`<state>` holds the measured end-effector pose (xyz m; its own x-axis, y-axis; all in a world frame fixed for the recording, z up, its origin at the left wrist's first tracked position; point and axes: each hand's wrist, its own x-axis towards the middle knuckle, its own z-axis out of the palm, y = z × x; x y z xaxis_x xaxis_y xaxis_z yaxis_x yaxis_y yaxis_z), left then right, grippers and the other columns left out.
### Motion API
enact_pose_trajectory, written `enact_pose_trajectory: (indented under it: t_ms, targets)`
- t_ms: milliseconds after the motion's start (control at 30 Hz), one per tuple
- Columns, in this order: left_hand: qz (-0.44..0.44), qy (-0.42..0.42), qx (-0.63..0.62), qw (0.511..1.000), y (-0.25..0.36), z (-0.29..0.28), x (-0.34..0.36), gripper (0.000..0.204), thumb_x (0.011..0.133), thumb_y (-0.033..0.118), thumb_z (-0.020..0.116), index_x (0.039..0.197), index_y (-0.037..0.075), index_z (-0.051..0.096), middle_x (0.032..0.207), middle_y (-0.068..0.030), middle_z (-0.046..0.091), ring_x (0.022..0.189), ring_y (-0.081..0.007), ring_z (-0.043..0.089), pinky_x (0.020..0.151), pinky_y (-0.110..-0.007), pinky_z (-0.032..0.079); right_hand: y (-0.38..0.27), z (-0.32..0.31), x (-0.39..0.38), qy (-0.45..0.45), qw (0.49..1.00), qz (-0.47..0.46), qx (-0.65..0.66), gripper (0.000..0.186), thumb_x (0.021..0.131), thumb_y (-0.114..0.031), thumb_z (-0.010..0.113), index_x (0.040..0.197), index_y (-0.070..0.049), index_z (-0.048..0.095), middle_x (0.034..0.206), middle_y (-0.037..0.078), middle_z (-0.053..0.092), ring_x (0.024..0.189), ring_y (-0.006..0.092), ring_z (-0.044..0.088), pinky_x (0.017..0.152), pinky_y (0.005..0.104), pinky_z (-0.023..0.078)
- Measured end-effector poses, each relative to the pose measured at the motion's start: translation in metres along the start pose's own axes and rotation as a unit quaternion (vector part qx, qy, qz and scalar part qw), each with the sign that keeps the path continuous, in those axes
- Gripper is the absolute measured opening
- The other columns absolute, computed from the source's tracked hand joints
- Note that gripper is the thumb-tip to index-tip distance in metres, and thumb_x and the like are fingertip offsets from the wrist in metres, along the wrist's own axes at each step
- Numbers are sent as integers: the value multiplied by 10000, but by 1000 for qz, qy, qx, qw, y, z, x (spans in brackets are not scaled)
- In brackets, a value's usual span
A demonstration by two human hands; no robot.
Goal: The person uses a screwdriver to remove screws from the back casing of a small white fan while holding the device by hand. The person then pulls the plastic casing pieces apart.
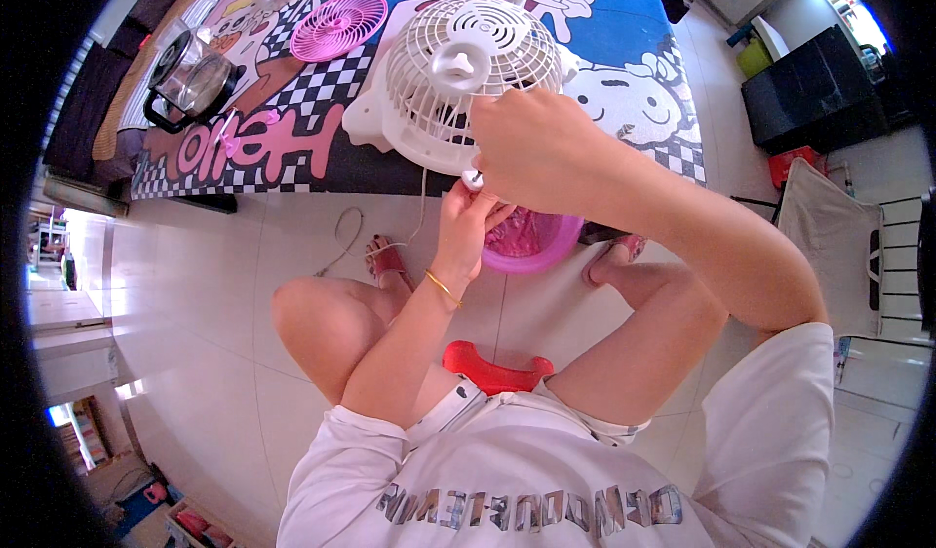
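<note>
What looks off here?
Round pink plastic grille lies loose on the cartoon-patterned tablecloth, apart from the white plastic caged fan; odd if it's the fan's cover. Thin pale cord loops untidily on the tiled floor. No spill visible.

White fan (460, 65), pink round grille (338, 27), checkered black-and-white tablecloth (331, 95), purple-pink basin (534, 258), red stool (495, 369)

The one view comes from the left of two fisheye cameras on the person's head, upright and facing steeply down and forward. The white shirt (575, 460) fills the bottom edge, nearest the lens; the left hand (460, 221) and right hand (531, 148) sit around mid-frame at close range. The desk (312, 158) lies ahead, across the top, with the tiled floor (195, 304) below. Room edges bow toward a round, dark rim.
</note>
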<state>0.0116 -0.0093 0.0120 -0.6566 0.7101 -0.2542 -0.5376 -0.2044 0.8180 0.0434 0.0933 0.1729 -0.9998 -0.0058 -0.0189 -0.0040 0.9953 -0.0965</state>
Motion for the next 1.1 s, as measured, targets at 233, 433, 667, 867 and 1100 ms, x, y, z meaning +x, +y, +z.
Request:
enact_pose_trajectory:
  t_ms: [233, 433, 667, 867, 1100]
  targets:
    - [14, -3, -12, 1000, -4, -1, 2, 261, 884, 164, 536, 1109, 38, 492, 1030, -57, 572, 924, -130, 578, 817, -275, 495, -2, -2, 1, -8, 1000, -9, -15, 250, 750, -190, 605, 720, 59, 602, 681, 185, 609, 645, 325, 631, 542, 381, 503]
    - [28, 11, -18, 999, -1, 3, -2, 252, 887, 158, 523, 1090, 15, 481, 1047, -76, 562, 934, -143, 578, 821, -288, 496, -11, -4, 3, -3, 998, -25, -57, 232, 723, -205, 620, 671, 21, 624, 684, 163, 616, 630, 288, 637, 512, 346, 497]
    - [23, -13, -18, 999, -5, 1, 2, 235, 880, 132, 521, 1077, 12, 474, 1040, -80, 569, 937, -147, 583, 832, -295, 494, 8, 1, 9, 46, 976, -173, -124, 235, 673, -192, 655, 784, 4, 589, 629, 120, 605, 610, 276, 634, 522, 331, 495]
    - [19, -11, -20, 1000, -5, -4, 3, 233, 878, 144, 539, 1068, 21, 486, 1033, -76, 573, 935, -147, 585, 825, -286, 497, -7, -21, 10, -145, 965, -178, -124, 273, 684, -187, 660, 869, -26, 540, 674, 116, 616, 650, 277, 639, 543, 338, 495]
    - [11, -10, -19, 1000, -7, -2, 6, 235, 886, 144, 528, 1082, 19, 492, 1022, -69, 572, 924, -145, 585, 809, -272, 505, 18, 9, 12, -48, 995, -92, 2, 233, 695, -165, 631, 850, -19, 536, 666, 154, 607, 671, 294, 633, 589, 382, 490]
